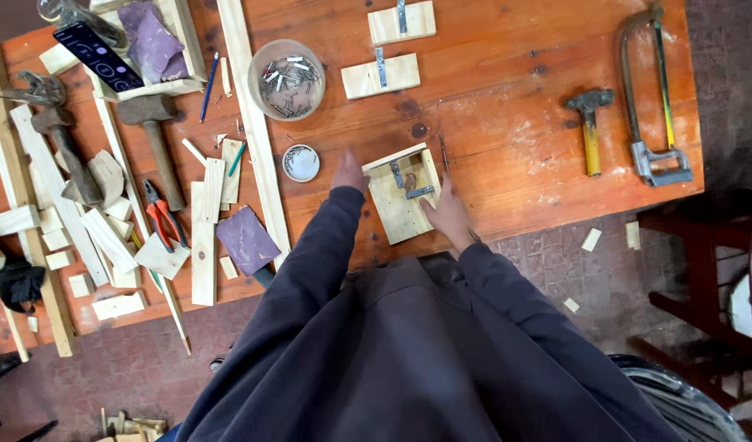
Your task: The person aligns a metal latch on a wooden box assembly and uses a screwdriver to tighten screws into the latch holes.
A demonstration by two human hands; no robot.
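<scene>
Head view: right hand (pixel 448 214) rests fingers on a small wooden frame (pixel 402 192) at the table's (pixel 490 123) near edge; left hand (pixel 347 173) lies flat beside it, grasping nothing. Beyond: small tin (pixel 301 162), nail-filled bowl (pixel 287 79), two bracketed blocks (pixel 391 49).

A woodworking workshop: a wooden bench (pixel 490 90) strewn with hammers (pixel 589 127), a hacksaw (pixel 650 90), pliers (pixel 162 217) and offcuts (pixel 118 304).

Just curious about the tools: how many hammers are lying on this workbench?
2: a yellow-handled hammer right, beside the hacksaw; a wooden-handled hammer left, near the red pliers. Clutter may hide others.
</scene>
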